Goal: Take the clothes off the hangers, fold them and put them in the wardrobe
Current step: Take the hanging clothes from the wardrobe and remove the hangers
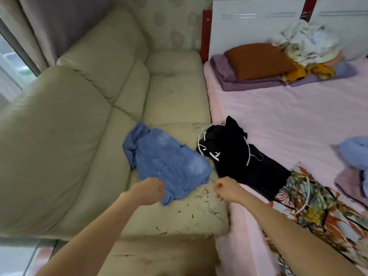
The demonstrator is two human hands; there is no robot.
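Blue denim shirt [165, 162] rumpled on sofa [79, 126]; left hand [151, 191] grips hem.

I'm looking down into a home bedroom: a bed [278, 116] with a pink sheet and a white headboard [254, 26], folded blankets [239, 80] stacked near it, a worn cream sofa [99, 96] pushed up beside the bed, patterned wallpaper [169, 22], a curtain [49, 22] by the window.
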